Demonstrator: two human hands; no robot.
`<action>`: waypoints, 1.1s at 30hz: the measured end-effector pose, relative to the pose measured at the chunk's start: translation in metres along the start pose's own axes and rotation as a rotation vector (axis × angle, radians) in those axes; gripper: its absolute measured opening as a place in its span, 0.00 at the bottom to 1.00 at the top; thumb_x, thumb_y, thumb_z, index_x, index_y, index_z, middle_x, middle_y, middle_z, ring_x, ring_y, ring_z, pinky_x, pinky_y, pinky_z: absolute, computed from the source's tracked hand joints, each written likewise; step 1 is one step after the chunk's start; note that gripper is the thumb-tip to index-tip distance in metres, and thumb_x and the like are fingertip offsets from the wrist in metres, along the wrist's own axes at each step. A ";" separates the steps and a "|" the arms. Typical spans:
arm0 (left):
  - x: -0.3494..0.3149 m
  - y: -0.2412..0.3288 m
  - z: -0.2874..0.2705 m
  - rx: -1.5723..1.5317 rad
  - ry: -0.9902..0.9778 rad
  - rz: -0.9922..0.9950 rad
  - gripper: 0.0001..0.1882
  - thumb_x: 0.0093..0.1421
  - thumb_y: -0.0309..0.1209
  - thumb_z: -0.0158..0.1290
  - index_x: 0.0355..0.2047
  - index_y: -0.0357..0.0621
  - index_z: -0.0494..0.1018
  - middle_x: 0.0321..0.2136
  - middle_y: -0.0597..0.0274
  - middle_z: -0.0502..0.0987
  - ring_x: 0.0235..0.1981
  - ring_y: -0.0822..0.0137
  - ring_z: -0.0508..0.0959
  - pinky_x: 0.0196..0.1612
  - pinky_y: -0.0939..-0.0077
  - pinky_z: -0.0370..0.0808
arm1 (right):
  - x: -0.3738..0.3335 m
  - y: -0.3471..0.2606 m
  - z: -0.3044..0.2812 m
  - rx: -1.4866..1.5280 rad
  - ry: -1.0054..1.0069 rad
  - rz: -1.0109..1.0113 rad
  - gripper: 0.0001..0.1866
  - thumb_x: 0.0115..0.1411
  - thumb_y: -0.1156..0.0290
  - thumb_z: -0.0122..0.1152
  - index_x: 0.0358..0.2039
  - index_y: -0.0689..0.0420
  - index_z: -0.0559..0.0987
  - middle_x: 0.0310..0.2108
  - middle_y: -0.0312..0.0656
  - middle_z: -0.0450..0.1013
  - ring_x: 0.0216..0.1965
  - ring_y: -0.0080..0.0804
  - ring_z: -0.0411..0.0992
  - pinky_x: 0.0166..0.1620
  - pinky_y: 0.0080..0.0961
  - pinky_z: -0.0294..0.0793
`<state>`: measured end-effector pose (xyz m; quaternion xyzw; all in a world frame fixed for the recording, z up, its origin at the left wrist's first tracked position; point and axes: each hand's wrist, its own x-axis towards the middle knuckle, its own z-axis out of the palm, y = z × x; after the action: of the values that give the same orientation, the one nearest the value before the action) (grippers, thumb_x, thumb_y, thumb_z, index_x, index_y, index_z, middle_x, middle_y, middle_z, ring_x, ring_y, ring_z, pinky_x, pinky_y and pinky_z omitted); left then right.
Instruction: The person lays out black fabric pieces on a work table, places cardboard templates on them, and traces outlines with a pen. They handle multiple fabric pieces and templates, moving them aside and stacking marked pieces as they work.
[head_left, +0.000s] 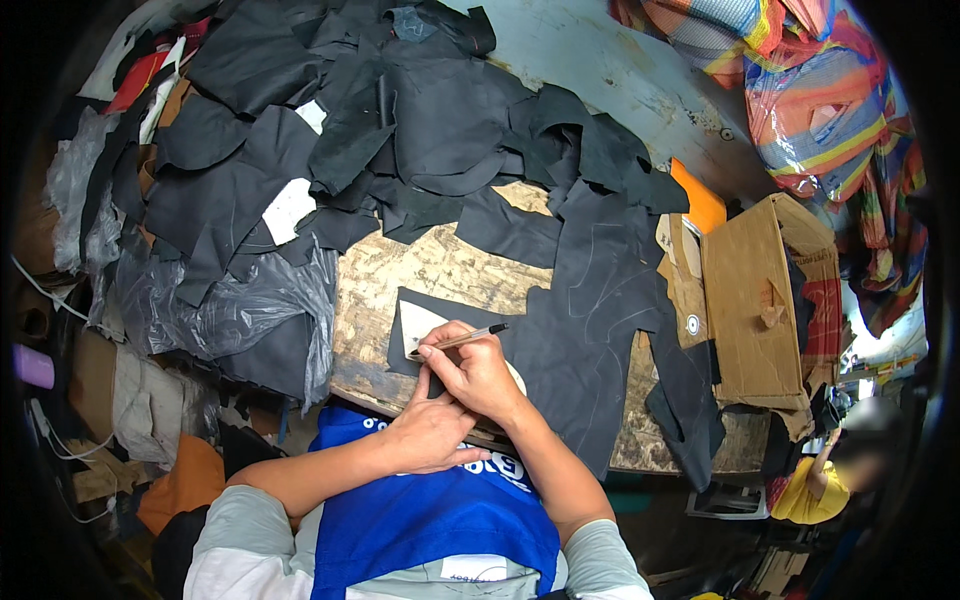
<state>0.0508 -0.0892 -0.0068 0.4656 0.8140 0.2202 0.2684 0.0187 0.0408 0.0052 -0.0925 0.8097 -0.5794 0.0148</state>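
The left hand [432,432] lies flat, fingers together, pressing a pale card pattern piece [425,325] onto the black leather sheet [590,330] at the near edge of the worn chipboard worktop [450,270]. Just beyond it the right hand [478,372] pinches a slim dark-tipped marking pen [462,339], its tip at the pattern's edge. The step in hand appears to be tracing the outline; the next stroke calls for a steady hold-down. Farther across the worktop lies a heap of black leather offcuts [400,110]; right of it stands a brown cardboard box [765,290].
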 end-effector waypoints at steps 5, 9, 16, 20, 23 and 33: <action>0.001 -0.004 0.002 0.020 0.062 0.041 0.38 0.58 0.56 0.49 0.56 0.35 0.63 0.54 0.41 0.67 0.61 0.50 0.60 0.62 0.33 0.31 | 0.005 -0.004 0.001 -0.074 -0.026 -0.073 0.09 0.54 0.76 0.61 0.21 0.70 0.77 0.28 0.49 0.76 0.26 0.43 0.75 0.32 0.31 0.74; 0.002 -0.005 0.005 0.042 0.068 0.058 0.38 0.58 0.55 0.48 0.56 0.34 0.63 0.53 0.43 0.68 0.61 0.51 0.61 0.62 0.33 0.32 | 0.009 -0.006 0.001 -0.174 -0.106 -0.125 0.08 0.53 0.77 0.60 0.20 0.69 0.77 0.27 0.49 0.76 0.28 0.47 0.75 0.34 0.33 0.74; 0.000 -0.003 0.006 0.073 0.160 0.062 0.41 0.59 0.56 0.47 0.60 0.33 0.57 0.59 0.48 0.63 0.64 0.55 0.55 0.61 0.29 0.33 | 0.043 0.009 0.013 -0.201 0.060 -0.209 0.05 0.53 0.77 0.60 0.26 0.67 0.77 0.30 0.50 0.75 0.30 0.49 0.74 0.35 0.34 0.73; 0.001 -0.003 0.004 0.117 0.151 0.083 0.42 0.59 0.56 0.47 0.61 0.33 0.56 0.60 0.48 0.61 0.65 0.54 0.54 0.61 0.28 0.35 | 0.052 0.014 0.023 -0.189 0.191 -0.225 0.02 0.54 0.79 0.59 0.27 0.65 0.76 0.29 0.51 0.73 0.30 0.49 0.74 0.35 0.33 0.73; 0.001 -0.002 0.003 0.099 0.100 0.050 0.42 0.58 0.57 0.47 0.61 0.33 0.56 0.59 0.47 0.61 0.65 0.52 0.54 0.60 0.27 0.36 | 0.051 0.012 0.025 -0.190 0.216 -0.204 0.02 0.54 0.80 0.58 0.28 0.65 0.75 0.29 0.51 0.72 0.30 0.49 0.73 0.34 0.33 0.73; 0.003 0.002 0.002 0.162 0.146 0.042 0.47 0.55 0.60 0.49 0.61 0.31 0.55 0.59 0.45 0.61 0.64 0.51 0.53 0.59 0.26 0.38 | 0.038 0.017 0.005 -0.255 0.224 -0.170 0.05 0.53 0.75 0.62 0.28 0.63 0.77 0.27 0.48 0.74 0.27 0.45 0.74 0.31 0.32 0.73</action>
<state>0.0516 -0.0852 -0.0078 0.4854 0.8367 0.1926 0.1651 -0.0201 0.0346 -0.0093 -0.0966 0.8624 -0.4779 -0.1360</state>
